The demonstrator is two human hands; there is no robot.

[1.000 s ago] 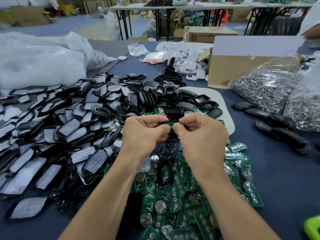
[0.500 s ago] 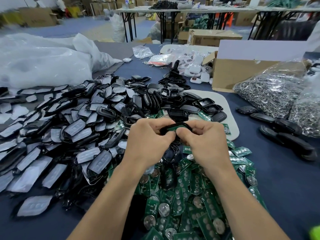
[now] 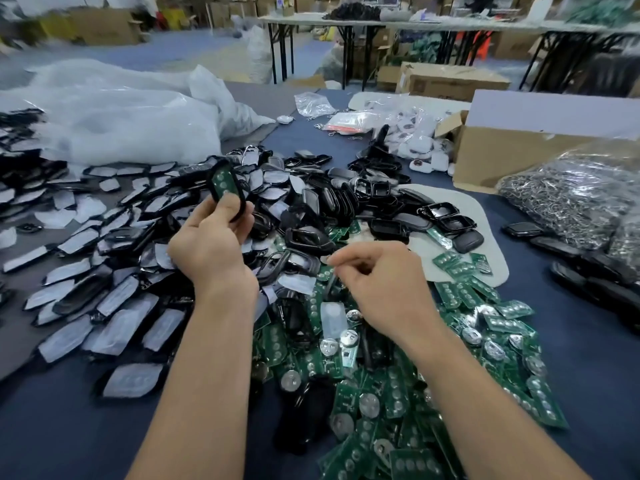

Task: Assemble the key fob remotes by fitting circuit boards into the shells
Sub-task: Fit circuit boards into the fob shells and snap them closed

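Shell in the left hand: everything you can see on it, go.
The shell is a long black frame with rounded ends, glossy and plastic-looking. A green board sits inside it, face toward the camera, with a row of pale round pads. The left hand holds it raised above the pile of loose shells, roughly upright and leaning slightly, pinching its lower end between thumb and fingers. Nothing else touches it. It is slightly blurred, so finer detail is unclear.

Well left of cardboard box [image 3: 502,157], hidden under left fingers [image 3: 221,210]: key fob [image 3: 225,185] lower end. Right of box, cut off by edge: bag of metal rings [image 3: 571,202].
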